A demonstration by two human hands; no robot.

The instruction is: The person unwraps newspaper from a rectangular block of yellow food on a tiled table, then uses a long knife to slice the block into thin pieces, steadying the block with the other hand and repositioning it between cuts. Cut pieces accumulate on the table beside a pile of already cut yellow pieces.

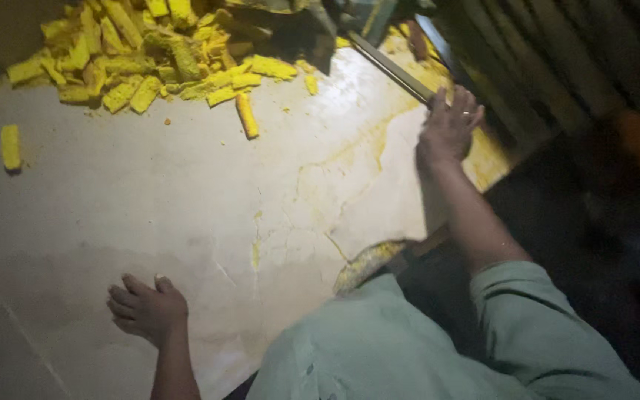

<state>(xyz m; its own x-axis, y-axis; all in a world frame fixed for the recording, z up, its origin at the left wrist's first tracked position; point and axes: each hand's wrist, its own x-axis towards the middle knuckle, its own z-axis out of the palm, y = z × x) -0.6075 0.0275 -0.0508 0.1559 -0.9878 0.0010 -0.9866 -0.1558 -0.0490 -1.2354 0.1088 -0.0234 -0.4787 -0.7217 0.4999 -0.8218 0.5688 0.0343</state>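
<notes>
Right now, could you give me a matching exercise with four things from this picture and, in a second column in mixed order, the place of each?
Things:
1. left hand
2. right hand
3. pile of yellow pieces
4. single yellow piece

Places:
A. alone near the left edge of the pale surface
B. heaped at the far end of the surface
C. flat on the surface, near the person
D. on the long metal bar

Pairs: 1-C, 2-D, 3-B, 4-A

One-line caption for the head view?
Right hand grips a long bar, left hand rests on stained floor near yellow pieces.
</notes>
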